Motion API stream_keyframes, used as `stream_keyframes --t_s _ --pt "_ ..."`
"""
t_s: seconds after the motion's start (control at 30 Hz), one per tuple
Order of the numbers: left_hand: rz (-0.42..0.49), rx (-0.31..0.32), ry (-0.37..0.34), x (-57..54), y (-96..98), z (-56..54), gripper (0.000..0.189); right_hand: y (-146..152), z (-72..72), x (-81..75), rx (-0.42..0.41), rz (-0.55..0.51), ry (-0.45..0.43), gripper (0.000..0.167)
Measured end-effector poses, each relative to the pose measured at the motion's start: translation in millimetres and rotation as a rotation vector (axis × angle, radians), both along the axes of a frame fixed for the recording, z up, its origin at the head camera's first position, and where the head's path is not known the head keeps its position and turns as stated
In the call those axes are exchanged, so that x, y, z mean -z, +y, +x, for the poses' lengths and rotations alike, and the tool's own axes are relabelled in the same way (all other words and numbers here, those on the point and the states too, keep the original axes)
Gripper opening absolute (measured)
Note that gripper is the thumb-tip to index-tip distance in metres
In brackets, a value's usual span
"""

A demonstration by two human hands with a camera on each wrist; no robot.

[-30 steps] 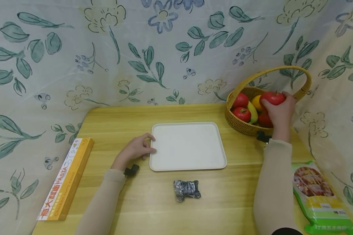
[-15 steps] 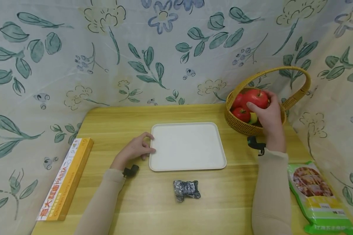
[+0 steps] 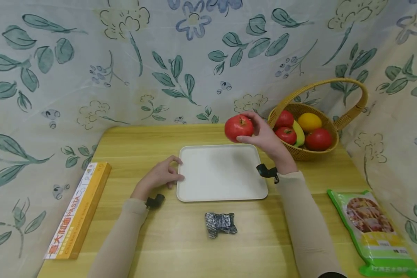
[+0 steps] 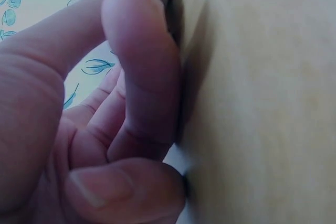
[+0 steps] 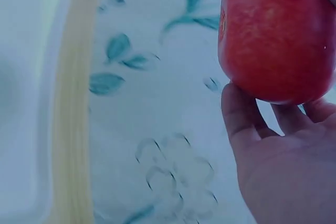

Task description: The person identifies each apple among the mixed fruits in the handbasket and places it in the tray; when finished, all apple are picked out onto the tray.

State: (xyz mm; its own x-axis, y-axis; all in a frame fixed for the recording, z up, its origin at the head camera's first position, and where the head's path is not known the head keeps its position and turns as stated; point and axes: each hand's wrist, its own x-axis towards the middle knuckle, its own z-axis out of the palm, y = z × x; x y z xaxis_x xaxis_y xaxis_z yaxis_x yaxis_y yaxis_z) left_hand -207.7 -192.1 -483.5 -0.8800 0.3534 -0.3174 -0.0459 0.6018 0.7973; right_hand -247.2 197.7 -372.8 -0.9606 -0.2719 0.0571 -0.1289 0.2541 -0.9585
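Observation:
A red apple [image 3: 238, 128] is held in my right hand [image 3: 266, 139], raised above the far right edge of the white tray [image 3: 222, 173]. In the right wrist view, fingers support this apple [image 5: 278, 38] from below, with a fingertip at its upper side. My left hand [image 3: 162, 173] stays at the left edge of the tray, thumb and index fingertip set apart and touching the rim. The left wrist view shows its bent fingers [image 4: 144, 72] close to the wooden surface.
A wicker basket [image 3: 300, 154] with several fruits stands at the back right. A pasta box [image 3: 78, 212] lies left, a green food bag [image 3: 377, 231] right. A small dark crinkled packet [image 3: 221, 224] lies before the tray on the wooden table [image 3: 180, 251].
My right hand has lifted the apple out of the basket and carried it left to above the tray. The left hand has stayed at the tray's edge.

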Motion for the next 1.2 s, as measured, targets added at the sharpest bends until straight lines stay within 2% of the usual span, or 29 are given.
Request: stream_keyframes --t_s 0.23,0.47,0.63,0.83,1.2 --pt "-0.008 0.004 -0.001 3.2 -0.1 -2.1 0.057 -50.2 -26.9 29.8 -0.201 0.054 -0.047 0.080" --pt "-0.026 -0.009 -0.022 0.7 -0.1 -1.3 0.057 -87.8 -44.3 55.2 -0.286 0.107 -0.055 0.082" --pt "-0.023 -0.014 -0.029 0.9 0.0 -1.6 0.058 -107.0 -49.9 71.3 -0.342 0.157 -0.102 0.082" --pt "-0.019 -0.012 -0.031 0.0 0.8 0.1 0.058 -116.4 -53.9 87.0 -0.368 0.213 -0.146 0.080" --pt "0.000 -0.018 -0.037 -0.2 1.8 1.1 0.056 -119.3 -55.0 94.9 -0.424 0.245 -0.130 0.079"
